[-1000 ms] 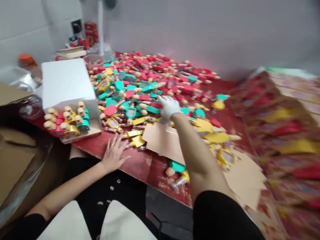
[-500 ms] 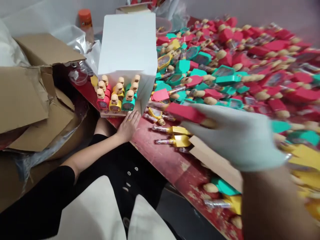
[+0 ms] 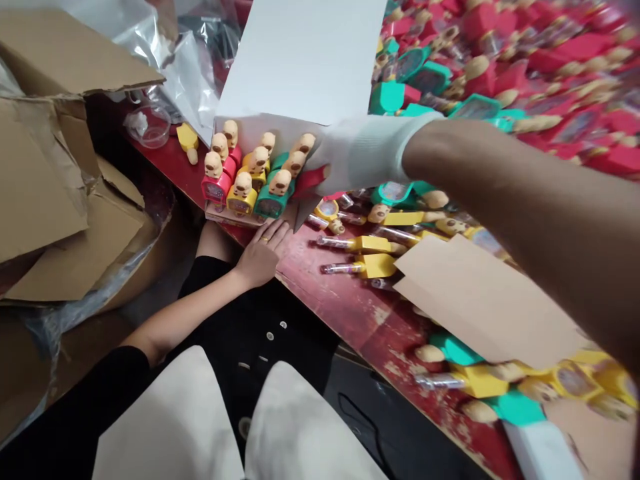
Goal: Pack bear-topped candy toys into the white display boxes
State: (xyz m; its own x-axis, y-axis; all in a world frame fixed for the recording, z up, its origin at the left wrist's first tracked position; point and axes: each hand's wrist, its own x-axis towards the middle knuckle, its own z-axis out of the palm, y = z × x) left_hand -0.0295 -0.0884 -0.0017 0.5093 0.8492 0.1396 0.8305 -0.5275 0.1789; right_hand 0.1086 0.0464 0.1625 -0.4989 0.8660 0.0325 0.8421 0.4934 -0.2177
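A white box [image 3: 300,60] lies on its side with its opening toward me. Inside stand rows of bear-headed toys: red [image 3: 216,187], yellow [image 3: 242,199] and green [image 3: 273,200]. My left hand [image 3: 263,252] rests against the lower front edge of the box, fingers spread, holding nothing. At the right side of the opening, my right hand [image 3: 337,160], in a white glove, is closed on a red toy [image 3: 313,179] beside the green row. Its fingertips are partly hidden by the toy and the box.
Piled red toys [image 3: 565,53] cover the back right of the red table [image 3: 345,320]. Yellow toys [image 3: 376,265] and a cardboard sheet [image 3: 490,300] lie at the front right. Open brown cartons [image 3: 40,173] stand at left, near a clear plastic bag [image 3: 193,87].
My right hand has moved left with the red toy, from over the table to the box opening. My left hand stays at the box edge. The view has shifted closer to the box.
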